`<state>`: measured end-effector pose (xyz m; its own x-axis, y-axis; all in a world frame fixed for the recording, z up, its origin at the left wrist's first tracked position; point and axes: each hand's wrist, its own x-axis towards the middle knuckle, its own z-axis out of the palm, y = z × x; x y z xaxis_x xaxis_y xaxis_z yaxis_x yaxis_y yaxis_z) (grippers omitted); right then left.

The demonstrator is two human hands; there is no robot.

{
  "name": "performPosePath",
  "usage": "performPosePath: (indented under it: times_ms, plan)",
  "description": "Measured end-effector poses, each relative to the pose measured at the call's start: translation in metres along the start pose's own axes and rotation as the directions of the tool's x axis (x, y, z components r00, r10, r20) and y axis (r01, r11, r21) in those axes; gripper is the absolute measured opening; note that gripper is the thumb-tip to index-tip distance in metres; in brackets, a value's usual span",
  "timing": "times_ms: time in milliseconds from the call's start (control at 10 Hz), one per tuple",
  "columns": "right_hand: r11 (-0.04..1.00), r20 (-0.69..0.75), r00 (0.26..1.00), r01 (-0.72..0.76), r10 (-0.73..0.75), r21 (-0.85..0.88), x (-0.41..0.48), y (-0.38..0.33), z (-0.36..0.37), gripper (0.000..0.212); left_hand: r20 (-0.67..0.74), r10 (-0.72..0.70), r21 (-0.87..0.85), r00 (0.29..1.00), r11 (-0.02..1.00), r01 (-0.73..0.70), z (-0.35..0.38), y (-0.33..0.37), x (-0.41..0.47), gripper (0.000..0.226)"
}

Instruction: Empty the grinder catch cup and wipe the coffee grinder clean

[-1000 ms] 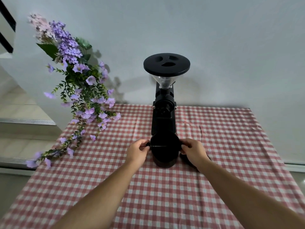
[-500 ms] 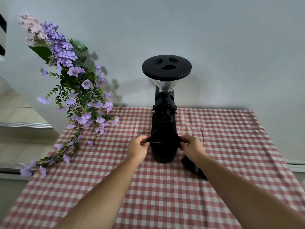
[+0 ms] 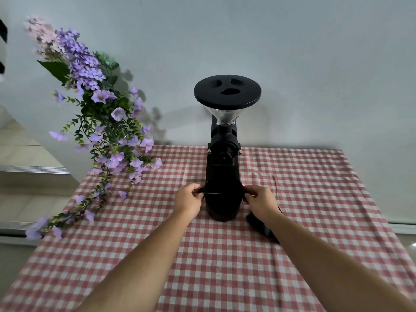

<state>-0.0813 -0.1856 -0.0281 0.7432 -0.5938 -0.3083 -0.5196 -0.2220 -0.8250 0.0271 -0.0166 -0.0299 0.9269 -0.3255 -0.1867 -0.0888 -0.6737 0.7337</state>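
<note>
A black coffee grinder (image 3: 223, 163) with a clear hopper and a round black lid stands upright at the back middle of the table. Its black catch cup (image 3: 221, 204) sits against the grinder's base, directly under the spout. My left hand (image 3: 188, 200) pinches the small tab on the cup's left side. My right hand (image 3: 258, 202) grips the tab on the cup's right side. Both hands hold the cup between them. The inside of the cup is hidden.
A red-and-white checked cloth (image 3: 225, 262) covers the table. Purple artificial flowers (image 3: 99, 122) hang over the table's back left corner. A dark object (image 3: 262, 226) lies on the cloth under my right forearm. A plain wall stands right behind the grinder.
Both hands have pushed the catch cup away from me, from slightly in front of the grinder to a seat against its base. The view has shifted a little.
</note>
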Motion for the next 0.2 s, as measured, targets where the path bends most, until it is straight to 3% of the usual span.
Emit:
performPosePath:
  times_ms: [200]
  plan:
    - [0.999, -0.031, 0.999, -0.018, 0.018, 0.028, -0.0048, -0.0012, -0.0007, 0.038, 0.012, -0.01, 0.005, 1.0, 1.0, 0.01, -0.0033, 0.0031, -0.0075, 0.037]
